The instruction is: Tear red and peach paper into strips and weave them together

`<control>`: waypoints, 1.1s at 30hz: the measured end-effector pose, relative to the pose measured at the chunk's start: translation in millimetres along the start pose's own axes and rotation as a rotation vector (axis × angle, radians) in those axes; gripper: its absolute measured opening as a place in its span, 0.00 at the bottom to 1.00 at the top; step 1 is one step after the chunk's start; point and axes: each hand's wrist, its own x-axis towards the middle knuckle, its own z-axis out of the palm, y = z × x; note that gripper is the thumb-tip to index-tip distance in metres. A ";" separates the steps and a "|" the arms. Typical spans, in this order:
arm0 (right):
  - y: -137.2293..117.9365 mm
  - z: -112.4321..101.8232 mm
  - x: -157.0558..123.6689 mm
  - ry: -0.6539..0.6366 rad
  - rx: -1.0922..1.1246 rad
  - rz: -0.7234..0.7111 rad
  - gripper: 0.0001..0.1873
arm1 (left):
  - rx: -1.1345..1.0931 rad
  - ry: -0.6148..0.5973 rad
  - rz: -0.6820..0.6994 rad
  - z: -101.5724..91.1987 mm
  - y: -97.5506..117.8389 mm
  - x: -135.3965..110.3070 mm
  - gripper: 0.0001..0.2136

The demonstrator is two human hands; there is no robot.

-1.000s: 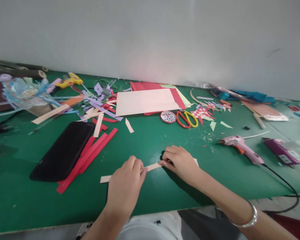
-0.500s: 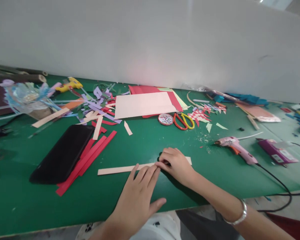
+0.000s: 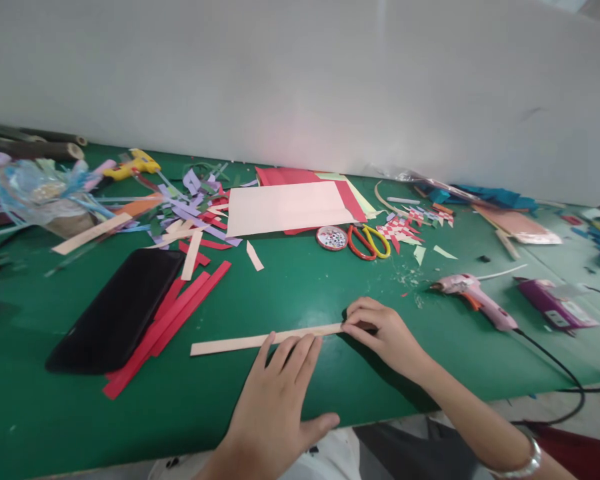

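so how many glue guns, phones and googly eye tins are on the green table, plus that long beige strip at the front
glue guns: 2 (pink, yellow)
phone: 1
googly eye tin: 1
long beige strip: 1
total: 5

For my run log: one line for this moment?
left hand: flat, touching cream paper strip | right hand: pinching its right end | surface: green table

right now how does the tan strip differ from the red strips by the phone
The tan strip lies alone, nearly level, left hand and right hand on it; the red strips lie bunched, slanted, untouched beside the phone. Both are long narrow paper on the green table.
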 end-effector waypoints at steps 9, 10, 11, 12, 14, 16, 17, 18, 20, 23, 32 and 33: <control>15.6 -8.8 -1.0 -0.004 -0.056 -0.040 0.09 | -0.051 0.044 -0.152 8.4 15.2 6.5 0.37; 16.9 -10.0 -1.6 0.006 -0.056 -0.031 0.10 | -0.052 0.047 -0.163 9.2 16.4 7.4 0.37; 18.1 -10.8 -2.1 0.016 -0.058 -0.021 0.10 | -0.050 0.049 -0.172 9.9 17.5 8.3 0.37; 19.0 -11.2 -2.6 0.026 -0.061 -0.014 0.11 | -0.046 0.049 -0.179 10.6 18.4 9.0 0.38; 20.2 -11.2 -2.9 0.045 -0.070 -0.002 0.11 | -0.037 0.049 -0.190 11.9 19.9 10.1 0.38; 20.6 -10.4 -2.6 0.056 -0.088 0.004 0.12 | -0.030 0.050 -0.199 12.9 21.0 10.7 0.38; 20.6 -10.0 -2.4 0.060 -0.099 0.004 0.12 | -0.027 0.049 -0.204 13.2 21.5 10.8 0.38; 20.6 -9.7 -2.3 0.064 -0.110 0.003 0.13 | -0.024 0.047 -0.209 13.5 21.9 10.7 0.38; 20.7 -9.1 -2.1 0.070 -0.135 -0.002 0.13 | -0.021 0.046 -0.216 13.8 22.4 10.5 0.38; 21.4 -8.4 -2.5 0.081 -0.174 -0.016 0.12 | -0.023 0.055 -0.216 13.9 22.7 10.0 0.38; 20.1 -7.2 -2.9 0.101 -0.218 -0.009 0.12 | -0.001 0.084 -0.208 15.3 24.2 9.3 0.38; 19.9 -7.0 -3.1 0.104 -0.219 -0.007 0.12 | -0.006 0.086 -0.211 15.4 24.2 9.0 0.38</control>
